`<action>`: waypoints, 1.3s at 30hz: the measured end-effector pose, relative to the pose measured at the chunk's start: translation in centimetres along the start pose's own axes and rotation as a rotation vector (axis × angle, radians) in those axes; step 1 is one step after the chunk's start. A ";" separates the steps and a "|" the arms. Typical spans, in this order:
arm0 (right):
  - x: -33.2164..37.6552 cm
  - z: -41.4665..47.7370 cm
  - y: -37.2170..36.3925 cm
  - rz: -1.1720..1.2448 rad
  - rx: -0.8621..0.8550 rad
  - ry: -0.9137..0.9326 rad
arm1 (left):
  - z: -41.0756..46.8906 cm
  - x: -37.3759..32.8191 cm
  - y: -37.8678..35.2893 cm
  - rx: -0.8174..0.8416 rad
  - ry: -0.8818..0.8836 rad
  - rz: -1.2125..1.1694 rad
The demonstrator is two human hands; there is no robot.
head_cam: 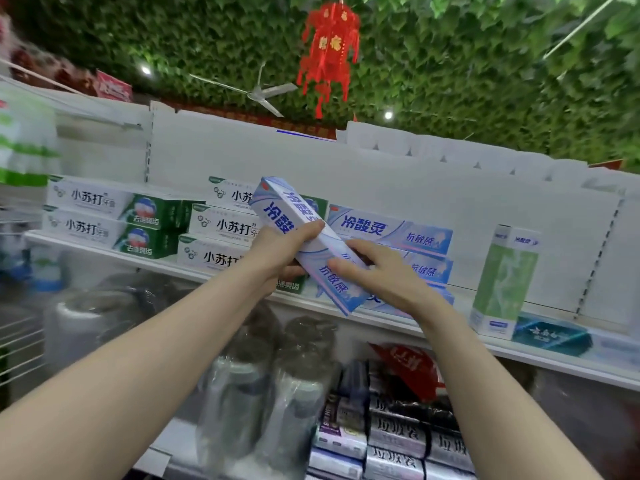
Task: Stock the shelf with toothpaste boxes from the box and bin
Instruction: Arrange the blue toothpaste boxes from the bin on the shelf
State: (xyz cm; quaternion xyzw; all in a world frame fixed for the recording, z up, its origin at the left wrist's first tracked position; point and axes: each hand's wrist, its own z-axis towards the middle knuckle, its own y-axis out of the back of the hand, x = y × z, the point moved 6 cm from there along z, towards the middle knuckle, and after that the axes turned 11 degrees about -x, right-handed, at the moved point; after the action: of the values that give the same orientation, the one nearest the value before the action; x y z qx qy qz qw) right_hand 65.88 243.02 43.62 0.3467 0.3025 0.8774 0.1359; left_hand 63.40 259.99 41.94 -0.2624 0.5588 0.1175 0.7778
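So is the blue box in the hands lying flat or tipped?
Tipped. The blue box slants, top end up-left, gripped by the left hand, with the right hand pinching its lower part.

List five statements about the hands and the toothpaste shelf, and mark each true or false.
1. The left hand and the right hand both hold one blue toothpaste box. True.
2. That box lies flat on the shelf. False: it is held tilted in front of the shelf.
3. Green-and-white toothpaste boxes are stacked to its left. True.
4. The tall green box at the right lies on its side. False: it stands upright.
5. A red ornament hangs overhead. True.
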 end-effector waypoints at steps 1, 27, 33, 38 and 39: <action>-0.3 -0.5 -0.4 -0.055 -0.001 -0.001 | -0.1 -0.2 0.0 -0.002 -0.003 -0.002; -4.6 -0.8 12.2 -0.288 -0.258 -0.220 | 0.1 -1.1 -4.5 0.229 -0.464 0.608; -5.2 0.8 12.8 -0.414 -0.383 -0.172 | 1.4 -0.8 -5.4 0.205 -0.512 0.697; -5.8 1.3 11.3 -0.535 -0.491 -0.073 | 1.6 0.1 -6.5 0.145 -0.575 0.862; -5.8 1.4 11.3 -0.536 -0.528 -0.051 | 1.6 0.2 -6.6 0.128 -0.585 0.881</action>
State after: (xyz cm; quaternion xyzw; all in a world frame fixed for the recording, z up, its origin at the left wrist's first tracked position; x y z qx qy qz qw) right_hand 70.72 232.24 48.39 0.2300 0.1426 0.8496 0.4526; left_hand 67.95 255.34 43.97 0.0889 0.3818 0.4669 0.7927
